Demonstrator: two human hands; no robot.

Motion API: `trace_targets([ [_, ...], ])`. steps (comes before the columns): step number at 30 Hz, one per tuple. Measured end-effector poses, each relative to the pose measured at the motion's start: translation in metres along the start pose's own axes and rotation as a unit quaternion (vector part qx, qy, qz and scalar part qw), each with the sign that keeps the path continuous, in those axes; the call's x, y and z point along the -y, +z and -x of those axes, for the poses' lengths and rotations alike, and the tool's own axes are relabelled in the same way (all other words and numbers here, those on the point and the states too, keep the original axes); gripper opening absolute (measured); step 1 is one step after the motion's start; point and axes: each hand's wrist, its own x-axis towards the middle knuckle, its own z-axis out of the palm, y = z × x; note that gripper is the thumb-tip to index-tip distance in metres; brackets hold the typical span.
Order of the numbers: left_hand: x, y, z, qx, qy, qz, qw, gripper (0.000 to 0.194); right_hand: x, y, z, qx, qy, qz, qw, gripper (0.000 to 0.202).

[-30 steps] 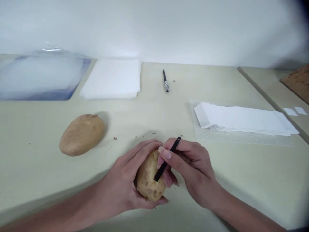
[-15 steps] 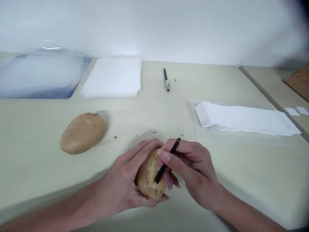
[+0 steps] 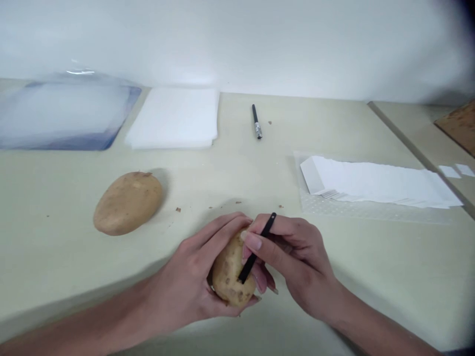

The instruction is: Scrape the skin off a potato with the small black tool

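Observation:
My left hand (image 3: 198,274) is wrapped round a potato (image 3: 230,274) from the left, fingers over its far side and thumb beneath. The potato has brown spots and a paler strip on its upper face. Between the thumb and fingers of my right hand (image 3: 293,259) is a slim, flat black tool (image 3: 256,252) with a small hole at its upper end. Its lower end touches the potato's skin; whether the tip goes in cannot be seen. To the left, a second, larger potato (image 3: 128,203) lies on the table.
Small brown scraps (image 3: 178,209) are scattered on the table (image 3: 222,173). Behind lie a black pen (image 3: 257,121), white sheets (image 3: 174,118) and a blue-edged clear sleeve (image 3: 107,141). At right, white cards (image 3: 371,180) lie fanned on clear plastic. A brown box (image 3: 458,126) stands far right.
The black tool's lower end has shifted very slightly down and right on the potato. Both hands keep their grip, nearly still.

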Motion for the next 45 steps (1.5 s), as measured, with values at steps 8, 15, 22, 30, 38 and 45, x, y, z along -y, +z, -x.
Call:
trace_targets([
  [8,-0.0008,0.0006,0.0012,0.005,-0.013,0.005,1.000,0.099,-0.0015,-0.0006,-0.0021,0.010,0.011,-0.027,1.000,0.021],
  [15,-0.0011,0.0022,0.0004,-0.017,0.011,-0.009,1.000,0.098,-0.0021,0.0002,0.0009,-0.002,0.024,-0.023,0.999,0.021],
  [22,-0.0005,0.0023,0.0010,-0.020,0.014,-0.022,0.999,0.097,-0.0037,0.0009,-0.0001,0.004,0.015,-0.025,1.000,0.021],
  [30,-0.0010,0.0014,0.0005,-0.029,0.031,-0.031,0.999,0.095,-0.0036,0.0014,0.0016,0.005,0.013,-0.034,0.999,0.021],
  [38,0.0000,0.0042,0.0014,-0.042,0.033,-0.031,0.998,0.101,-0.0050,0.0007,0.0025,0.006,0.013,-0.036,0.999,0.020],
  [45,0.0012,0.0045,0.0018,-0.044,0.049,-0.029,0.997,0.102,-0.0043,0.0016,0.0053,0.006,0.010,-0.019,1.000,0.020],
])
